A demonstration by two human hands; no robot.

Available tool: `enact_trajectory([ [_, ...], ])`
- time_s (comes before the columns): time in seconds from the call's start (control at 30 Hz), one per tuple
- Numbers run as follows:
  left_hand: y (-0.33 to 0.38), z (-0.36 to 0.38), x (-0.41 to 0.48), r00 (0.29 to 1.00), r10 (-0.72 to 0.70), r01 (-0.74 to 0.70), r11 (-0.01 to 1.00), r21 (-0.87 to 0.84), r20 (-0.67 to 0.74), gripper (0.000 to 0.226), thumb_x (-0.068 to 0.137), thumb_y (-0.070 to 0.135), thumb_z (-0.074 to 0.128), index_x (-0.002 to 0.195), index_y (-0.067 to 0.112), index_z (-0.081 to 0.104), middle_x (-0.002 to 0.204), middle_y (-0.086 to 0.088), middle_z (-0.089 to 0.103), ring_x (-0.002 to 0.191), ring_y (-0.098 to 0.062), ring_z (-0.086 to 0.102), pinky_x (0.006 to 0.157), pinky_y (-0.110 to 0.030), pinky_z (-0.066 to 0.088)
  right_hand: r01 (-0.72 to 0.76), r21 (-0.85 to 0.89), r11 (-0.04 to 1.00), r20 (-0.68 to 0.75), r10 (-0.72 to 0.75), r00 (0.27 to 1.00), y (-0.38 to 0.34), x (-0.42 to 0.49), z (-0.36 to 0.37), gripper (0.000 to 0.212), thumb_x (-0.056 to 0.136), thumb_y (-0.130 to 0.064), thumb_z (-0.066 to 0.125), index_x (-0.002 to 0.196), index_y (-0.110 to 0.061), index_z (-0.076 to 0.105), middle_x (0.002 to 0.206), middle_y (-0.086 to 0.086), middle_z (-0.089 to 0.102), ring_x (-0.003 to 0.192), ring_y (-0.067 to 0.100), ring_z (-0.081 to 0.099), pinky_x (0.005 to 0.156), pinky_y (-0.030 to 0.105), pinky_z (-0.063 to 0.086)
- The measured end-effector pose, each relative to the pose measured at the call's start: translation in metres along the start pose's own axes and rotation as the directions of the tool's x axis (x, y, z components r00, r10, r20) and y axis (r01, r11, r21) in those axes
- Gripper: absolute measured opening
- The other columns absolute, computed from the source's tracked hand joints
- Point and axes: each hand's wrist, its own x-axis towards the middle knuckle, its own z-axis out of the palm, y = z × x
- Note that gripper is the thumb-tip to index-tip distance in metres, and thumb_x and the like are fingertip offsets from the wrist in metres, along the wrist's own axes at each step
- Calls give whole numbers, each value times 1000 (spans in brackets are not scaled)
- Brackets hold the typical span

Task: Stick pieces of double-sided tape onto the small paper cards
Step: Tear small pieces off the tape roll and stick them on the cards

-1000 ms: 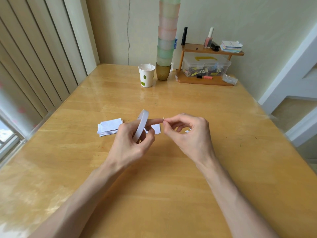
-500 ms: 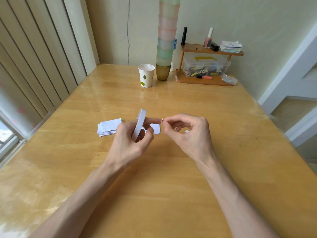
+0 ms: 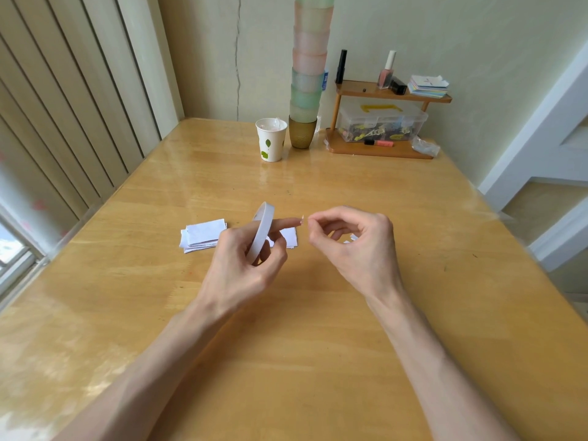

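Observation:
My left hand grips a white roll of double-sided tape held on edge above the table. Its forefinger points right, with a small sliver of tape standing on the fingertip. My right hand hovers just right of that fingertip with its fingers curled. Its thumb and forefinger tips meet a narrow gap away from the sliver. A stack of small white paper cards lies left of my left hand. Another card shows behind my left fingers. Small white scraps lie under my right hand.
At the far edge of the wooden table stand a paper cup, a tall stack of coloured cups and a small wooden shelf holding a clear plastic box. Vertical blinds hang along the left side.
My right hand has drawn slightly to the right, off my left forefinger tip, which it was pinching at before. The tape roll has tilted a little in my left hand.

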Motion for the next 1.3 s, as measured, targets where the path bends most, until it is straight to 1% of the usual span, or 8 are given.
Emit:
enact_trajectory([
  [0.1,-2,0,-2,1000,15,-15,1000,3,23,18,95,6,58,99,2,75,50,22,53,44,-7,27,51,-19,30,15,9,1000,2,-15,1000,0,2,-2,12,81,-5,80,84,-16,80,75,-9,76,68,16,71,69,22,52],
  [0.23,2,1,-3,999,40,-40,999,-2,37,19,92,8,57,87,-4,70,90,23,69,46,-7,27,50,-18,30,16,8,1000,17,-16,1000,-1,0,1,11,82,-7,81,84,-17,78,76,-10,75,71,19,72,70,29,56],
  [0.33,2,2,-2,997,55,-55,998,17,47,20,94,2,58,98,3,77,67,3,55,49,-8,27,51,-17,28,6,14,1000,15,-6,1000,-1,-1,1,12,81,-6,81,83,-17,77,75,-9,75,68,16,70,68,27,55],
  [0.4,1,2,-1,997,68,-69,997,32,31,27,92,7,58,105,17,80,54,9,38,50,-8,27,52,-19,28,-8,22,1000,16,8,1000,-1,0,1,12,81,-6,81,82,-17,76,74,-8,74,66,16,68,66,26,53],
  [0.7,0,3,-1,995,98,-99,994,50,31,26,90,7,57,100,14,80,54,17,43,51,-8,30,55,-13,30,-15,33,999,28,14,999,0,0,2,12,80,-4,80,80,-15,74,71,-5,72,63,15,64,63,27,53],
  [0.97,3,3,1,991,121,-123,992,24,52,47,90,6,57,86,50,72,59,-10,47,52,-19,38,59,-13,33,-21,25,999,22,20,1000,-1,-1,3,14,79,-3,80,78,-14,71,73,-7,72,60,16,63,60,22,49],
  [1.13,2,4,-1,995,88,-90,995,50,49,30,89,7,57,99,25,80,55,3,40,53,-11,33,59,-13,33,-17,11,1000,20,17,1000,-1,-2,5,15,76,-1,79,74,-13,69,69,-5,69,58,13,59,59,20,47],
  [1.3,4,3,-1,999,-6,9,997,-73,51,34,93,13,56,111,31,80,52,8,32,49,-17,27,50,-26,28,-62,157,986,55,54,997,-5,-1,1,16,77,5,77,75,-8,69,72,1,71,62,15,60,62,27,52],
])
